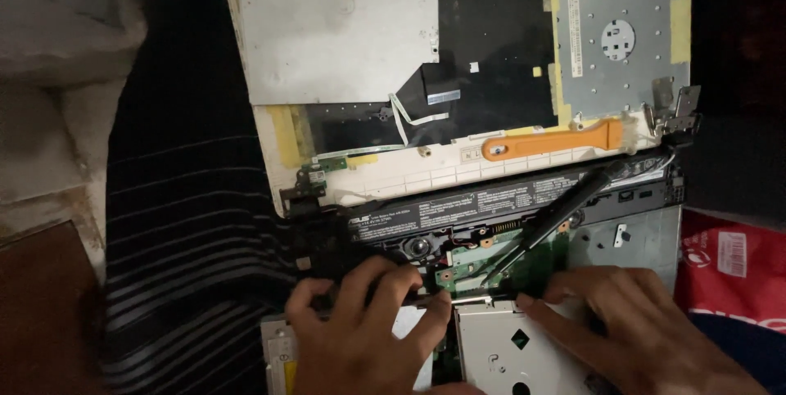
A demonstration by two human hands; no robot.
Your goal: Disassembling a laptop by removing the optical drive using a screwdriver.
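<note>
Two hands on an opened laptop base (630,231), bottom centre of the view. Left hand (360,329) sits at 7 o'clock, fingers curled over the edge of the dark chassis, fingertips (409,276) touching the rim just beside the green circuit board (471,268). Narrow curl; cannot tell whether it pinches anything. Right hand (630,321) at 5 o'clock, fingers spread fairly wide and flat, pressing on the silver metal drive plate (499,346); index fingertip reaches toward the board edge.

Black screwdriver (557,215) lies tilted across the base, tip down at the board near the gap between the hands, handle up toward 2 o'clock. Neither hand holds it.

Just above the board, a long black battery pack (491,198) runs across the base, left to right, slightly rising toward 3 o'clock.

Further out, at 12 o'clock, the detached white cover panel (393,170) lies underside up, with a grey foil sheet (336,27) at 11 o'clock, a black sheet in the middle and a metal plate (622,35) at 1 o'clock. An orange plastic pry tool (548,144) rests on its lower edge. A bare metal hinge (675,112) sticks out at its right corner.

Black striped cloth (188,223) lies under everything, at 9 o'clock. Red package (729,268) at 4 o'clock, beside the base.
</note>
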